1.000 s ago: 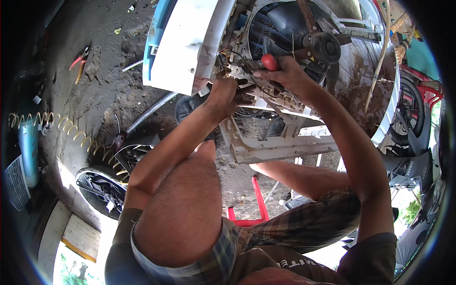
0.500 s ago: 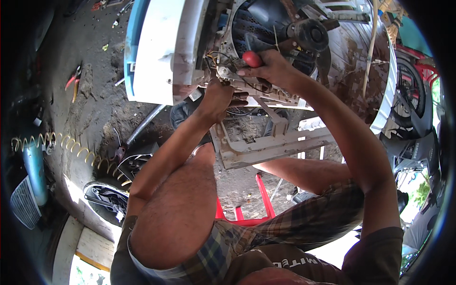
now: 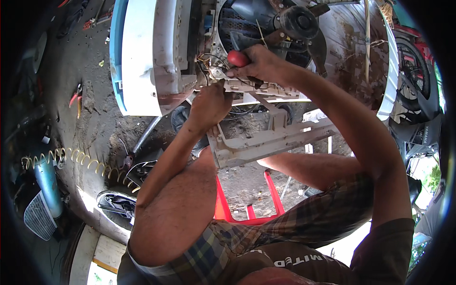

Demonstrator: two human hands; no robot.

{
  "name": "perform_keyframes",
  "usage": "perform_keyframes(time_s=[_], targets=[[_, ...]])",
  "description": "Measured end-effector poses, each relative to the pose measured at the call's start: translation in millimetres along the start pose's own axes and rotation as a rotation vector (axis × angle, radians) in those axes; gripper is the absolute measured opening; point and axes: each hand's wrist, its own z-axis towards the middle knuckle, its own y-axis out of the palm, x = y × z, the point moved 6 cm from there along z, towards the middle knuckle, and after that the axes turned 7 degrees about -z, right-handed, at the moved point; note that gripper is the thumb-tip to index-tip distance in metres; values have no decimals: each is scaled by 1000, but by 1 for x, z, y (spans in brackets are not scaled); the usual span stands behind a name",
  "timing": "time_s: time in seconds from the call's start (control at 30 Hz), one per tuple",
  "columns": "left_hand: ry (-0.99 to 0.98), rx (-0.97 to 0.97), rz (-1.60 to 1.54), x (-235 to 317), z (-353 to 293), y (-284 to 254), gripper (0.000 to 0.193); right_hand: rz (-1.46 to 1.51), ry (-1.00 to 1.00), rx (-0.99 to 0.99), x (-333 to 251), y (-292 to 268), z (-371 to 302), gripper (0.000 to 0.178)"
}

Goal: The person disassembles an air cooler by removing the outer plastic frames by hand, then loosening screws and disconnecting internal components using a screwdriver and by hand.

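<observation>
- At far left, a pale mesh grille [image 3: 40, 216] is seen beside a blue cylinder [image 3: 50, 187].
- Pliers [image 3: 76, 100] with red and orange handles are left lying on the dark ground.
- A yellow coiled hose [image 3: 90, 164] is stretched below them, past the cylinder's top.
- A white panel [image 3: 137, 57], edged in blue, is stood along the machine's left side.
- The left hand [image 3: 209, 107] is curled at the machine's edge, just below some thin wires [image 3: 206, 61]; whether anything is pinched in it cannot be told.
- A red-handled tool [image 3: 238, 58] is gripped in the right hand [image 3: 259, 64], near the wires; its working end cannot be made out.
- A dirty white frame [image 3: 266, 142] is set below the hands, above a red plastic frame [image 3: 273, 190].
- A fan [image 3: 299, 23] is mounted just above the right hand; part of the machine is blocked from sight by the right forearm [image 3: 342, 114].
- White lettering is printed across the dark shirt [image 3: 304, 256].
- At far right, pale lettering is borne by a grey motorcycle [image 3: 425, 128].
</observation>
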Motion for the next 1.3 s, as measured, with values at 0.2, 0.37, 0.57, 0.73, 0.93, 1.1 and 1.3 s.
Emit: perform_keyframes(time_s=[0.2, 0.37, 0.57, 0.73, 0.93, 1.1, 1.3], targets=[[57, -35, -100, 11, -15, -10, 58, -43, 22, -83, 4, 5, -2, 35], [-6, -129, -489, 17, -31, -8, 49, -428, -392, -222, -6, 32, -42, 22], [68, -161, -366, 17, -49, -14, 39, -418, -359, -236, 10, 40, -47, 31], [165, -46, -350, 7, -71, -33, 34, -303, -298, -244, 13, 33, -43, 28], [79, 284, -378, -44, -109, -61, 21, -416, -262, -229, 10, 42, -44, 23], [83, 956, -303, -92, -159, -113, 44, -498, -248, -129, 21, 52, -42, 20], [298, 879, -498, -56, -121, -166, 97, -460, -258, -109, 19, 55, -49, 18]])
